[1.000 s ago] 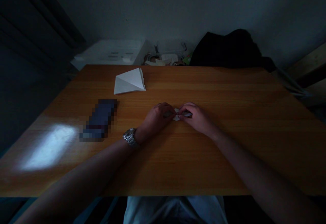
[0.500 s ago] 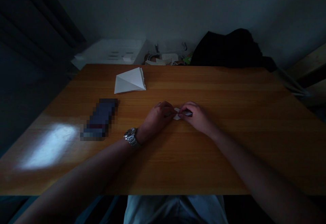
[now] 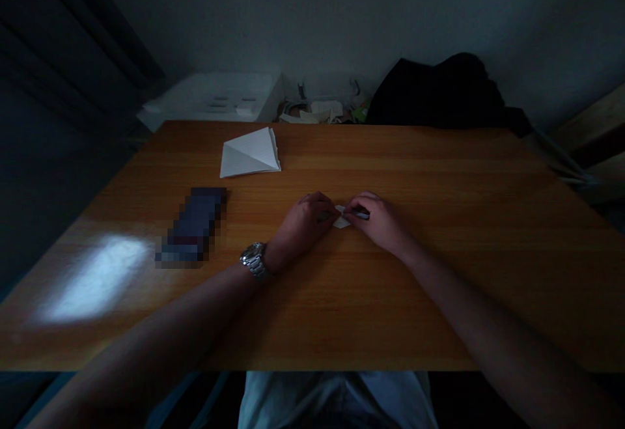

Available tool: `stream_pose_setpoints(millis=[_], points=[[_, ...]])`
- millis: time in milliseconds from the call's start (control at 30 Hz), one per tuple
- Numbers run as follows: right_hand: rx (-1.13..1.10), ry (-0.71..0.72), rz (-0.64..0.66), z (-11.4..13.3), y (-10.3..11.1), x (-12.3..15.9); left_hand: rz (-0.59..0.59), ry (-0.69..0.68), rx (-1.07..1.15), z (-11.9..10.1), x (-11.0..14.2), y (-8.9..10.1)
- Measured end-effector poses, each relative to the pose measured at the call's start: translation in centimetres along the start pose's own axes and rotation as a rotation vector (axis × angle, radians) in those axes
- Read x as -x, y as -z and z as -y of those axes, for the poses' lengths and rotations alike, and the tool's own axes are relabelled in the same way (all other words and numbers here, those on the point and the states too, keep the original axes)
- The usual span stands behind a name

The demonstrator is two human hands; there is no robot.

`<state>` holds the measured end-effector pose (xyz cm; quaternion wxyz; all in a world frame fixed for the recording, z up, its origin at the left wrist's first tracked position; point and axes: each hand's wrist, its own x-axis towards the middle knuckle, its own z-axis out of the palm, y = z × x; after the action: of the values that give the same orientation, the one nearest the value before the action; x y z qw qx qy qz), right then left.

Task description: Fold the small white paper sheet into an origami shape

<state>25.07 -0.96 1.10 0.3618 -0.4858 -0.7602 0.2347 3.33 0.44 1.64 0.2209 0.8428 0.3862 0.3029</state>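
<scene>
Over the middle of the wooden table [image 3: 312, 312], a small piece of folded white paper [image 3: 341, 222] shows between my two hands. My left hand [image 3: 306, 221], with a metal watch [image 3: 254, 259] on its wrist, is closed and pinches the paper's left side. From the other side, my right hand [image 3: 375, 222] pinches the paper between thumb and forefinger. The fingertips of both hands nearly meet at its centre. Fingers cover much of the paper, so its full folded shape is hidden.
A larger folded sheet of lined paper [image 3: 251, 152] lies at the back left. Nearer on the left is a dark, blurred-out flat object [image 3: 195, 224]. Behind the table are a white bin [image 3: 215, 100], some clutter [image 3: 317, 113] and a black cloth-like heap [image 3: 439, 94].
Both hands keep their pinch on the paper, with only slight shifts of the right fingers. The whole view has drifted a little; the other things stay in place.
</scene>
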Motion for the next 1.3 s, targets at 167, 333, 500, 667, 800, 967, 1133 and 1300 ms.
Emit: stream_pose_setpoints(millis=[167, 333, 500, 667, 800, 967, 1133, 1300], points=[[-0.032, 0.060, 0.088, -0.9, 0.8, 0.4, 0.000, 0.006, 0.012, 0.2, 0.0, -0.1], [0.000, 0.049, 0.101, -1.1, 0.9, 0.6, 0.005, -0.002, -0.007, 0.1, 0.1, 0.0], [0.022, 0.047, 0.112, -0.9, 0.5, 0.6, 0.022, -0.025, -0.027, -0.1, 0.0, 0.2], [0.028, 0.027, 0.087, -1.0, 0.2, 0.5, 0.019, -0.047, -0.039, 0.2, 0.0, 0.1], [0.023, -0.008, 0.089, -1.0, 0.0, 0.2, -0.001, -0.035, -0.019, 0.6, 0.0, -0.1], [0.021, -0.038, 0.076, -0.9, 0.2, -0.1, 0.004, 0.005, 0.008, 0.5, -0.1, -0.2], [0.020, -0.022, 0.088, -1.0, 0.4, -0.3, 0.001, 0.008, 0.006, 0.4, -0.1, -0.2], [-0.011, -0.009, 0.129, -1.7, 1.0, -0.5, 0.008, 0.007, -0.005, 0.4, -0.1, -0.2]])
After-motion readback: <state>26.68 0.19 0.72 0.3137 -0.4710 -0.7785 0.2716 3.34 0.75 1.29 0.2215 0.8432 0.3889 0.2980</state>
